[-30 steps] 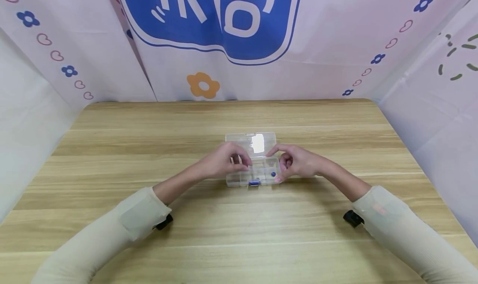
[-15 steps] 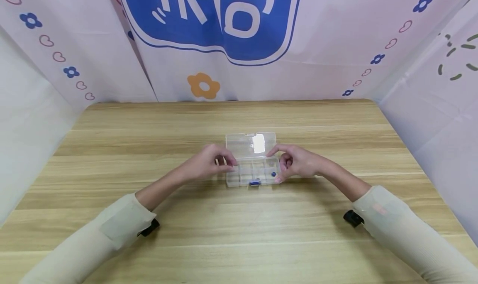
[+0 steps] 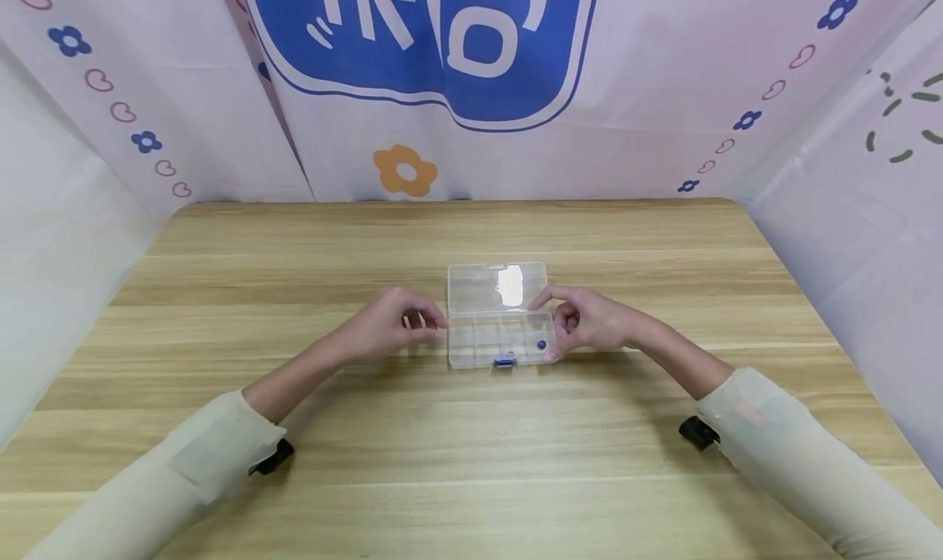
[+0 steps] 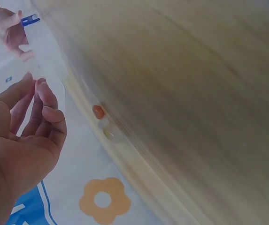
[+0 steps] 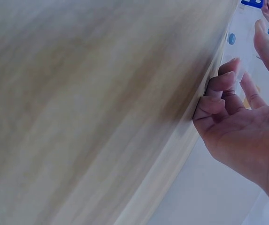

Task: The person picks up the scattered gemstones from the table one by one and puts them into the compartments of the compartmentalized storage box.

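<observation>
Head view: right hand [image 3: 585, 321] grips the open box [image 3: 501, 335] at its 3 o'clock end. Left hand [image 3: 386, 331], at 9 o'clock, hangs loosely curled, holding nothing.

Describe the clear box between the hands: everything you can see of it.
The box is clear plastic, rectangular, and lies open mid-table. Its lid lies back flat on the far side and catches a glare. The tray is split into small compartments; a blue bead sits in the right one, and a blue latch is on the front edge. The right hand holds its right end; the left hand is just off its left end.
</observation>
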The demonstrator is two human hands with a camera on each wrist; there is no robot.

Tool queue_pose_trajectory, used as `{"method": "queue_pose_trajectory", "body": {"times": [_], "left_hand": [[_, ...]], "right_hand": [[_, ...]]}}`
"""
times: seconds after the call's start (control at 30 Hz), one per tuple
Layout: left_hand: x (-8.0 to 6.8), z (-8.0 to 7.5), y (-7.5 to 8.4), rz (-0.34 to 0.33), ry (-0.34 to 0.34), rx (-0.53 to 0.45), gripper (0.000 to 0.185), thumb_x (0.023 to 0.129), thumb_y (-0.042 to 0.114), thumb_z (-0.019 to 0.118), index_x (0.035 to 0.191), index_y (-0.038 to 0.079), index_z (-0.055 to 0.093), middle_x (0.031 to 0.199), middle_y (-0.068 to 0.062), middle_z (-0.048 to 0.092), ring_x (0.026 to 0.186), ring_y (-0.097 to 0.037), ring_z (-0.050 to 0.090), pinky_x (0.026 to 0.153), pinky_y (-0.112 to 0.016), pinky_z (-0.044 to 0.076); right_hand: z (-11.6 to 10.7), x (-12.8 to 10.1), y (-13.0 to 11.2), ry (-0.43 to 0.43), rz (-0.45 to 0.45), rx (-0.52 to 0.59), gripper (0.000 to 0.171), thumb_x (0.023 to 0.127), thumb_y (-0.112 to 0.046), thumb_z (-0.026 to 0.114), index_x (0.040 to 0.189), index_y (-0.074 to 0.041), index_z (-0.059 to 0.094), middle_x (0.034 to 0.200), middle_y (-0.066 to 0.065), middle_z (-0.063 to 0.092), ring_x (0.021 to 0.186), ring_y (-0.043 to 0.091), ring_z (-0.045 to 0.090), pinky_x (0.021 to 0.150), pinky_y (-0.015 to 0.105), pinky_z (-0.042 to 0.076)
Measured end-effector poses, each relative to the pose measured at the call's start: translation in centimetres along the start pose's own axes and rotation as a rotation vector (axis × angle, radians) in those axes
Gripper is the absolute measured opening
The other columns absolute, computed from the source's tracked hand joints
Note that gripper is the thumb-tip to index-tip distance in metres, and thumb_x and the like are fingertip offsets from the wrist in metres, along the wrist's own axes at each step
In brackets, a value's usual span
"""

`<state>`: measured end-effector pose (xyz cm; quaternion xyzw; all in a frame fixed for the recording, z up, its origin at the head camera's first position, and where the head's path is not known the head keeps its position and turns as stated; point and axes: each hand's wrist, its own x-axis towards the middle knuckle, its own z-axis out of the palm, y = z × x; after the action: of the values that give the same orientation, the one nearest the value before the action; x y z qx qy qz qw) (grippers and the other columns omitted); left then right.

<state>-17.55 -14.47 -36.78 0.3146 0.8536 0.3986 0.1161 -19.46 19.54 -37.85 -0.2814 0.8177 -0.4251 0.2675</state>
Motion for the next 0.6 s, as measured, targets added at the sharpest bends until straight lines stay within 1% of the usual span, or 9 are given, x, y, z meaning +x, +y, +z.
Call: {"method": "queue_pose_trajectory", "body": {"times": [0.1,0.2,0.37,0.5,0.6], "left_hand": [[-0.1,-0.1,-0.2,-0.004,0.005,0.011,0.005,0.091,0.0,0.078,0.096,-0.002,0.077,0.085,-0.006,0.074,0.072,-0.013,0.063,0.064,-0.025,0.053],[-0.1,-0.2,-0.3,-0.023,0.009,0.012,0.005,0.091,0.0,0.078,0.096,-0.001,0.078,0.086,-0.006,0.074,0.072,-0.013,0.062,0.062,-0.024,0.051],[-0.2,-0.6,-0.7,-0.052,0.021,0.012,0.006,0.091,-0.001,0.077,0.097,-0.001,0.078,0.087,-0.006,0.074,0.074,-0.014,0.062,0.064,-0.024,0.051],[-0.5,-1.1,-1.2,-0.07,0.024,0.004,0.008,0.092,-0.002,0.076,0.099,-0.004,0.077,0.089,-0.009,0.074,0.074,-0.018,0.063,0.06,-0.025,0.052],[-0.8,-1.5,-1.5,-0.096,0.015,-0.015,0.009,0.092,-0.003,0.075,0.101,-0.006,0.075,0.088,-0.012,0.073,0.072,-0.023,0.064,0.055,-0.026,0.053]], "right_hand": [[0.0,0.0,0.1,0.002,0.003,0.0,0.067,0.08,-0.002,0.088,0.137,0.004,0.052,0.072,0.003,0.056,0.066,0.012,0.046,0.062,0.021,0.038],[0.1,0.0,0.0,0.005,0.003,0.0,0.067,0.08,-0.002,0.088,0.136,0.004,0.052,0.072,0.003,0.057,0.066,0.012,0.046,0.062,0.021,0.038],[0.1,0.0,0.0,0.005,0.006,0.001,0.067,0.08,-0.002,0.088,0.137,0.004,0.052,0.072,0.003,0.056,0.066,0.012,0.046,0.062,0.021,0.038],[0.1,0.0,0.1,0.005,0.007,-0.001,0.067,0.08,-0.002,0.088,0.137,0.004,0.052,0.072,0.002,0.057,0.066,0.012,0.046,0.062,0.021,0.038],[0.1,0.0,0.0,0.004,0.003,0.002,0.067,0.08,-0.002,0.088,0.137,0.004,0.052,0.072,0.002,0.057,0.066,0.011,0.046,0.062,0.021,0.038]]}}
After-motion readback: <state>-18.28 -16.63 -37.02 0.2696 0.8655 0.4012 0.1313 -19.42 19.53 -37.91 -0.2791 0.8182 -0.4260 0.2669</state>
